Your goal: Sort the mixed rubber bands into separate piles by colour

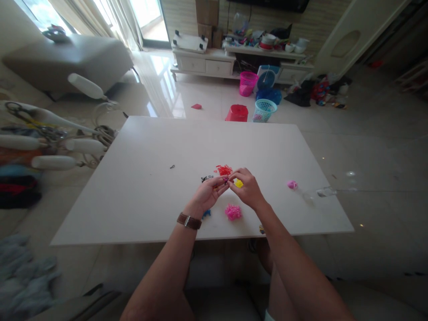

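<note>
My left hand (pixel 207 192), with a brown-strapped watch (pixel 189 221) at the wrist, is turned palm up, its thumb and fingers closed on a small pink-and-dark piece (pixel 226 180). From the other side my right hand (pixel 246 187) pinches at the same piece; its exact kind is too small to make out. Just beyond the fingers lies a pile of red small pieces (pixel 224 170). Black loops (pixel 206 178) and yellow pieces (pixel 238 183) are partly hidden by the hands. Nearer me are a pink pile (pixel 233 212) and blue pieces (pixel 206 214), half covered by my left wrist.
The white table (pixel 150 187) also bears a lone black loop (pixel 172 166), a pink-purple object (pixel 292 184), a clear item (pixel 326 191) and a small yellow figure (pixel 261 229) at the front edge. Beyond stand a red stool (pixel 237 113) and a light-blue basket (pixel 264 110).
</note>
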